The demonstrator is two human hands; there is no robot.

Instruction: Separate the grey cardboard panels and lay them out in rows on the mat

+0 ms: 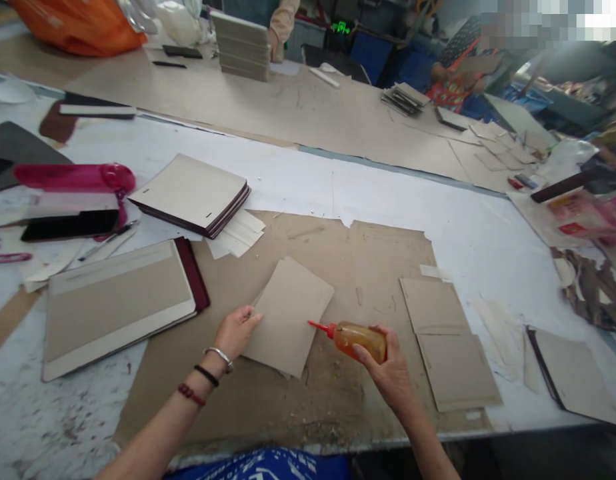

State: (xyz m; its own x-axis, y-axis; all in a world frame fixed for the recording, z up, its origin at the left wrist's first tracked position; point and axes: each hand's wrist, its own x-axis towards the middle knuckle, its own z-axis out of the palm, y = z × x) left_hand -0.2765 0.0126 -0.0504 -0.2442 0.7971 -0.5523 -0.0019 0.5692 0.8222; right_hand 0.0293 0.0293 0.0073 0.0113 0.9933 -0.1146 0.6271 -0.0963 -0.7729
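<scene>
My left hand [237, 333] pinches the left edge of a grey-brown cardboard sheet [288, 313], and another sheet peeks out beneath it. In my right hand [391, 363] is a glue bottle [359, 340] of amber liquid, lying nearly level. Its red nozzle points left, with the tip over the sheet's right edge; I cannot tell whether it touches. Under these lies a large brown board [333, 400] on the table. To the right, two cardboard pieces [455, 370] sit on that board, one overlapping the other. A stack of covered boards [191, 190] stands farther back on the left.
At left lie a large board with a maroon edge [123, 300], a pink case [73, 177] and a black phone-like object [71, 225]. Another board [581, 373] is at right. Across the table, one person's hand is by a tall stack [242, 50]; another person holds a board.
</scene>
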